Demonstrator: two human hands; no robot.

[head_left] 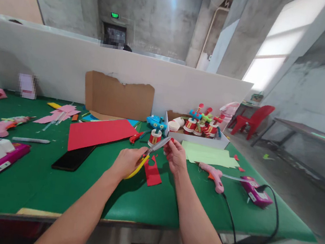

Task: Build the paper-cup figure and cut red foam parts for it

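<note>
My left hand (127,161) is closed around the yellow handles of a pair of scissors (156,145), whose blades point up and to the right. Between the fingertips of my right hand (176,156) is a small red paper piece (172,140), right at the scissor tips. Below them on the table lies a red paper scrap (152,173) with a rounded cut-out. Just behind the blades stands a paper-cup figure (154,138) with a red wrap and dark coiled arms.
A large red sheet (102,132) partly covers a black phone (73,158). Pale green paper (206,154) lies by a white box (222,142) of cup figures. Pink glue guns (214,176) and purple power strips (257,193) with cables flank the green table (72,194).
</note>
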